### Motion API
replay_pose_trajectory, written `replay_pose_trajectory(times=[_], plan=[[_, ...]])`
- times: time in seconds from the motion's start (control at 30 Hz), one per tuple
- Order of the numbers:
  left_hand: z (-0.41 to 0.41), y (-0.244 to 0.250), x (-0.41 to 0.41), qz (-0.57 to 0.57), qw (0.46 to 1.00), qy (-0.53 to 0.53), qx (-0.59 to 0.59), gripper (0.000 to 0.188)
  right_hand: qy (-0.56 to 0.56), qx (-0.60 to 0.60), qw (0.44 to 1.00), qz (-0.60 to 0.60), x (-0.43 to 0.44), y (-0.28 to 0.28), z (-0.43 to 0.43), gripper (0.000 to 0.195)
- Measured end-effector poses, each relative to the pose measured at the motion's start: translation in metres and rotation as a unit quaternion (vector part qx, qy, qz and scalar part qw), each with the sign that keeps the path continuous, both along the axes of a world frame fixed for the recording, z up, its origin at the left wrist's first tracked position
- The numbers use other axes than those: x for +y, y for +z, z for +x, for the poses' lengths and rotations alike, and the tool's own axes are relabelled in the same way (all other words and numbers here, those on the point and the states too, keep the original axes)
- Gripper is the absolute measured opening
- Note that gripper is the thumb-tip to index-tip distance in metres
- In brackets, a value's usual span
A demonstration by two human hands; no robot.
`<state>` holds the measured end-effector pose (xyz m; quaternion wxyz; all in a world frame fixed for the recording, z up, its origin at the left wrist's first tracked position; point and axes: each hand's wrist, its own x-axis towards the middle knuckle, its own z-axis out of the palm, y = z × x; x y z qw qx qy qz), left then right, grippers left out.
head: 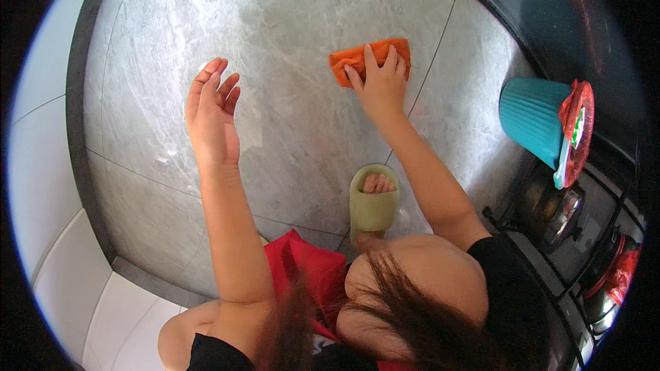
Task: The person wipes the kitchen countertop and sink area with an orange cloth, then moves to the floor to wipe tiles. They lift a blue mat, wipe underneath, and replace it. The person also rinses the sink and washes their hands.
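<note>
Under my right hand [384, 82] lies a folded orange cloth [356, 59], pressed flat against the grey marbled floor tile [299, 129]. The fingers of that hand spread over the cloth's near side and cover part of it. My left hand [214, 113] is raised at the left with its fingers loosely curled and apart; nothing is in it. Below the right hand, a foot in a pale green slipper [375, 206] rests on the floor. Red fabric [301, 263] hangs between my bent knees.
A teal ribbed bin [536, 113] with a red bag liner [582, 129] stands at the right. Behind and below it, a black metal rack [559, 293] holds metal pots [551, 211]. Dark skirting [77, 113] and white wall tiles [41, 159] border the floor at the left.
</note>
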<state>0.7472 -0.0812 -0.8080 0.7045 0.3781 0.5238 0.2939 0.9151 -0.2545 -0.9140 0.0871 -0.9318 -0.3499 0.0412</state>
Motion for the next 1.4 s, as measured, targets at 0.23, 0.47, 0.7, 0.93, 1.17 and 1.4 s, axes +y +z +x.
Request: replay_pose_trajectory(times=[0.23, 0.47, 0.7, 0.93, 1.17, 1.4], plan=[[-0.004, -0.002, 0.009, 0.013, 1.0, 0.018, 0.01, 0.035, 0.034, 0.023, 0.999, 0.004, -0.021, -0.016, -0.013, 0.046], [-0.006, -0.005, 0.01, 0.011, 1.0, 0.012, 0.013, 0.037, 0.121, 0.082, 0.983, 0.114, -0.015, -0.027, -0.034, 0.033], [-0.005, 0.0, 0.0, -0.001, 1.0, 0.006, 0.024, 0.033, -0.111, 0.536, 0.784, 0.293, -0.012, 0.006, 0.01, 0.04], [-0.013, -0.01, 0.002, -0.004, 0.999, 0.013, 0.037, 0.03, -0.06, 0.262, 0.933, 0.239, -0.065, -0.018, 0.077, 0.041], [-0.008, -0.015, 0.001, -0.011, 0.999, 0.005, 0.041, 0.029, 0.07, -0.15, 0.986, 0.016, -0.065, 0.002, 0.072, 0.047], [-0.01, -0.02, 0.004, -0.008, 1.0, 0.008, 0.026, 0.03, 0.064, -0.163, 0.984, -0.035, -0.065, -0.009, 0.043, 0.056]])
